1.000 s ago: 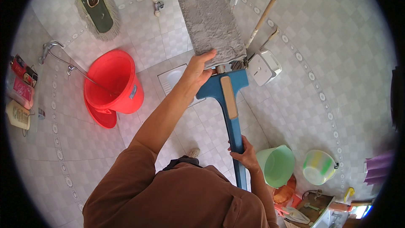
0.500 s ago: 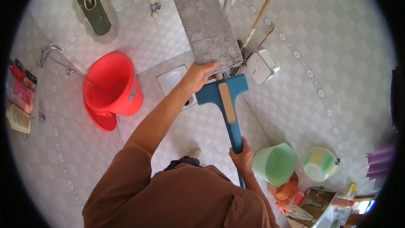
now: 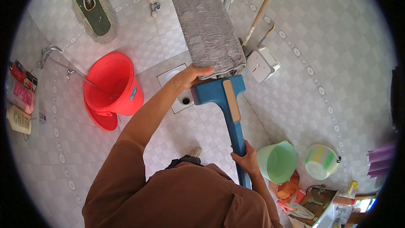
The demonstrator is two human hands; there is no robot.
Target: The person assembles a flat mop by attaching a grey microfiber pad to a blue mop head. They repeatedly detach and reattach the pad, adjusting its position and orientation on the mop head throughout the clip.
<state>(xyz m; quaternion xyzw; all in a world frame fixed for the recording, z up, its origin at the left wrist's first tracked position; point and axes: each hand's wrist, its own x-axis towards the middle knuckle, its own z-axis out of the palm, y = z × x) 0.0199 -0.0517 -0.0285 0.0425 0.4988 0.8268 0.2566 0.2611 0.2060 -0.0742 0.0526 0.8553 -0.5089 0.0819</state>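
I hold up a flat mop whose wide grey plush pad [image 3: 206, 25] points away from me. Its blue T-shaped handle [image 3: 237, 131], with a tan strip set in it, runs back toward my body. My left hand [image 3: 188, 77] grips the near left end of the pad, thumb on top and the other fingers hidden beneath. Lower on the shaft, my right hand [image 3: 248, 160] is wrapped around the handle. Below the mop, a white squat toilet [image 3: 179, 101] in the tiled floor is partly covered by the pad and my left hand.
On the left stands a red bucket [image 3: 134, 82] with its lid beside it, under a wall tap [image 3: 49, 50]. A second mop [image 3: 96, 19] hangs at the far left. At right are a green bucket [image 3: 263, 160], a white-green pail [image 3: 314, 162] and a white wall box [image 3: 259, 67].
The mop head has tilted and shifted slightly, showing more of the pad's near end. My left hand has moved a little left and down with it; my right hand still grips the handle.
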